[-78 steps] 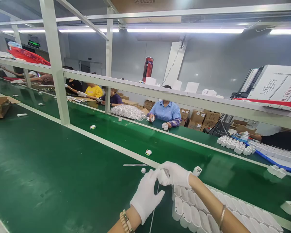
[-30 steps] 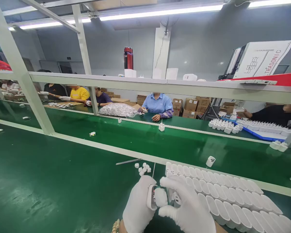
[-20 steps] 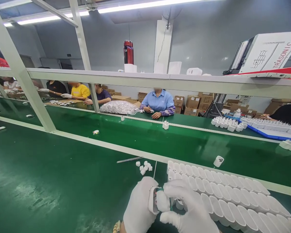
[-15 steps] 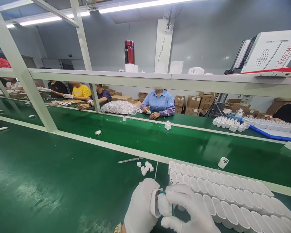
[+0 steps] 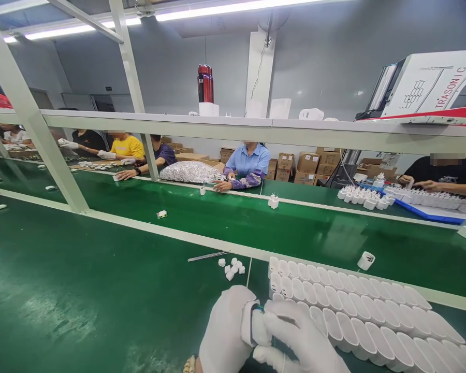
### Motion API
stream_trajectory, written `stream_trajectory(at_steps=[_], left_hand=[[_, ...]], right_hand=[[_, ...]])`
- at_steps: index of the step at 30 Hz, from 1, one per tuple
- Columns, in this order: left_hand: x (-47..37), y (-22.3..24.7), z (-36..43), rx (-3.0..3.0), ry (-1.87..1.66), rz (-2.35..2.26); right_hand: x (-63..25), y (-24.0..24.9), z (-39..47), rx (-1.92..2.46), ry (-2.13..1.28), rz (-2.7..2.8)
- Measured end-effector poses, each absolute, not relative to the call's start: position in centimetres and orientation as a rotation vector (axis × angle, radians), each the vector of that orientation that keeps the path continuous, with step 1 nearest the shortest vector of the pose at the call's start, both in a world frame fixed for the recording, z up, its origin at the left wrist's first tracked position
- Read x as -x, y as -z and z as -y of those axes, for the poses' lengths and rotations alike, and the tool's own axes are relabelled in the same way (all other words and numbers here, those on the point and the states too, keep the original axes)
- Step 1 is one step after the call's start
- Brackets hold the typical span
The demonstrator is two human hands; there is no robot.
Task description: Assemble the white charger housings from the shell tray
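The left hand point(image 5: 227, 331) and right hand point(image 5: 308, 336) are gloved in white, the casing point(image 5: 247, 326) and block point(image 5: 260, 329) between them white too, the tabletop point(image 5: 120, 295) dark green, a flask point(image 5: 205, 85) red, a co-worker's sleeves point(image 5: 250, 179) purple-patterned.

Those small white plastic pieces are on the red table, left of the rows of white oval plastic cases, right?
Almost: the smooth table is green, not red, in the head view. The small white pieces lie left of the white cases.

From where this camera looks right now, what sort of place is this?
Probably a factory assembly line: rows of white casings stand beside the gloved right hand, co-workers line a long green surface, and cardboard boxes are stacked in the background.
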State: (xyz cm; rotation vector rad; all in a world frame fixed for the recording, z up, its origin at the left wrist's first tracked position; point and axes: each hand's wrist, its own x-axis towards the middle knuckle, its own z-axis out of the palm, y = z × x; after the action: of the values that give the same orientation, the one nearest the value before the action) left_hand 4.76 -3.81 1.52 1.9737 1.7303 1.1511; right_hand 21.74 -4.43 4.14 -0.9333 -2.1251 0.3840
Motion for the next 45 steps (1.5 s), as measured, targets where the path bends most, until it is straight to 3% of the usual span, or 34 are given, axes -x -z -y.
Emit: stream_trajectory(at_steps=[10,26,40,45], left_hand=[[-4.7,-1.1,3.4,-2.006,-1.192,-1.749],[-4.3,-0.9,3.6,-1.908,-1.451,-1.625],[-4.6,-0.8,4.0,-1.964,-1.359,-1.421],[-5.0,-1.7,4.2,-2.088,-1.354,-1.335]], right_hand=[[-22.0,-1.3,3.4,1.017,-0.575,1.960],[-21.3,-4.2,3.4,0.714,0.334,2.357],[-19.8,-3.6,3.5,0.579,0.355,2.285],[-20.1,-4.0,3.4,0.557,0.010,2.263]])
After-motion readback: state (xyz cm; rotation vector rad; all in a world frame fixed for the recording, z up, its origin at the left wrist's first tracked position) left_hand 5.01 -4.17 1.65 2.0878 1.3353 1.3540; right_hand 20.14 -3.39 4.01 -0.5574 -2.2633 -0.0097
